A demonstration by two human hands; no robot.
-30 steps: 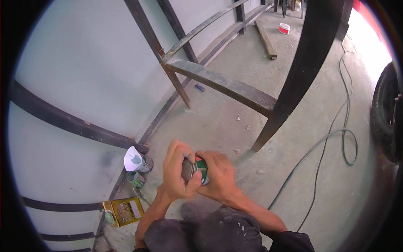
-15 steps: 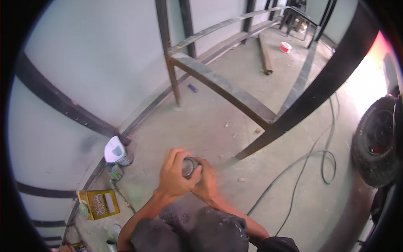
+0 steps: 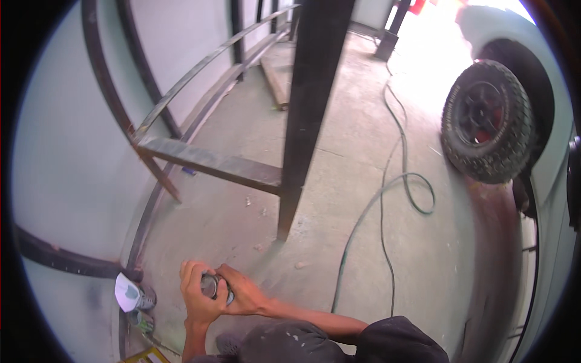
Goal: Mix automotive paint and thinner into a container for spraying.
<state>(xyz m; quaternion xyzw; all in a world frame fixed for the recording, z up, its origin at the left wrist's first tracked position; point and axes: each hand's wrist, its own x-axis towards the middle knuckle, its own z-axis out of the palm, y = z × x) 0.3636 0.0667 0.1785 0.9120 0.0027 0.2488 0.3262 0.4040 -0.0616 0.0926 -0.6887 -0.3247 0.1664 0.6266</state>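
A small round can with a dull grey top is held between my two hands, low and left of the middle of the view. My left hand wraps round its left side, thumb along the near edge. From the right, my right hand closes on the same can, its fingers curled against the rim. Most of the can's side is covered by my fingers, so what it holds cannot be made out. Below the hands are my dark, paint-spotted knees.
A dark metal frame stands ahead, its thick post near the centre. A green hose loops over the concrete floor. At right is a vehicle's wheel. Left of my hands are a paper-topped can, a green tin and a yellow container.
The view has swung to the right, bringing the wheel and vehicle side further in. Both hands keep hold of the can, which now appears lower and further left.
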